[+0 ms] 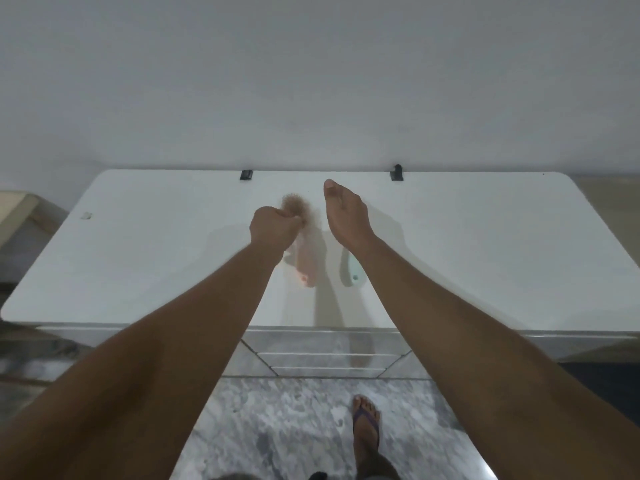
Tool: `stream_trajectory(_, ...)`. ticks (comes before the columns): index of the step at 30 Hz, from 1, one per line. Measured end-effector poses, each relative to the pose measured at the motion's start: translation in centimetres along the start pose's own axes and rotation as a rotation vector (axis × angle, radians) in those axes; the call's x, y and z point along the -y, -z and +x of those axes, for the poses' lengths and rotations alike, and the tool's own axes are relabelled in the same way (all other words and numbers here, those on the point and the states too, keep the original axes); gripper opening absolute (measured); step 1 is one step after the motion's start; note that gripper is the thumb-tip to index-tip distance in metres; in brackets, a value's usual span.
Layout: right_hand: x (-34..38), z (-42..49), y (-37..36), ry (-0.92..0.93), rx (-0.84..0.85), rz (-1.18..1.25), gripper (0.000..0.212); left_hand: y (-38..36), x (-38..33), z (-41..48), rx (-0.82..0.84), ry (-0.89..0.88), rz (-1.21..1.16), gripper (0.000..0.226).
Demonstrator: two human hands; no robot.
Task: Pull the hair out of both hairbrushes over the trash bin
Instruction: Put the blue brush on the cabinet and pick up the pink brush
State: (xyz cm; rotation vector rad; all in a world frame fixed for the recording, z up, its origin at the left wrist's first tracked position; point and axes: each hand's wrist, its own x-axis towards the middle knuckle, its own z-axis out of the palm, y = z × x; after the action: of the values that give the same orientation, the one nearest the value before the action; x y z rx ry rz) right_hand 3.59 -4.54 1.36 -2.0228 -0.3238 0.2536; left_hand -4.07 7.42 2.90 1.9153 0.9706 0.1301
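Observation:
A pink hairbrush (306, 265) lies lengthwise on the white table (138, 258), its head carrying a brown clump of hair (294, 206) at the far end. My left hand (273, 226) is curled into a fist against the brush just below the hair and grips it there. A teal hairbrush (351, 271) lies to the right, only its handle showing from under my right wrist. My right hand (346, 213) hovers over that brush with fingers stretched forward, holding nothing. The picture is blurred. No trash bin is in view.
Two black clips (246, 174) (396, 173) sit on the table's back edge against the white wall. A small pale scrap (86, 215) lies at the table's left. Grey marble floor lies in front, with my sandalled foot (365, 420) on it. Beige furniture (17, 206) stands at left.

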Motion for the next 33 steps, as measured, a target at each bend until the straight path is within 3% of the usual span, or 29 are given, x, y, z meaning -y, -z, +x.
stream_trajectory(7,-1.6,-0.2,-2.8,-0.010,0.051,-0.033,0.034,-1.8,2.0,-0.4,0.123,0.040,0.136,0.033)
stream_trajectory(10,-1.9,-0.2,-2.8,-0.019,0.036,-0.046,0.033,-2.1,1.9,-0.5,0.124,-0.007,0.211,0.029)
stream_trajectory(15,-1.1,-0.5,-2.5,-0.024,0.029,-0.039,0.038,-1.9,1.4,-0.3,0.124,0.074,0.189,0.018)
stream_trajectory(27,-0.7,-1.1,-2.1,-0.039,0.009,-0.017,0.041,-1.7,0.7,-1.1,0.130,0.241,-0.096,0.005)
stream_trajectory(33,0.3,-1.2,-3.0,-0.049,0.028,-0.015,0.046,-0.7,1.3,-1.4,0.133,0.393,-0.623,0.019)
